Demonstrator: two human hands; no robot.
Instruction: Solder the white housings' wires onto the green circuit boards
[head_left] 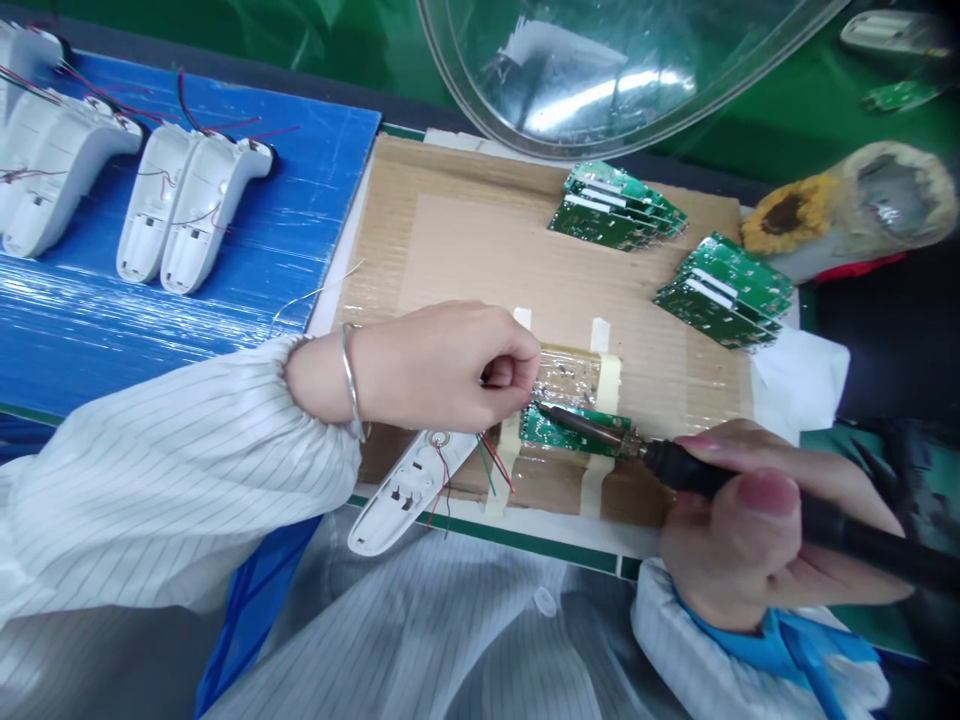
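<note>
My right hand (742, 530) is closed round the black handle of a soldering iron (585, 425). Its tip reaches the upper left corner of a green circuit board (559, 432), right beside my left fingertips. My left hand (457, 365) is pinched at that same corner; whatever is between the fingertips is too small to make out. The board lies on a taped patch of cardboard, between strips of cream tape (609, 385). Below my left hand, partly covered by it, lies a white plastic housing (401, 495) with red, green and black wires (495, 465) coming from it.
More white housings (199, 215) with wires lie on a blue surface (300, 180) at left. Two stacks of green circuit boards (619, 205) stand on the cardboard (480, 240). A clear round lid-like piece (600, 80) is behind, and a sunflower-decorated container (847, 210) is at right.
</note>
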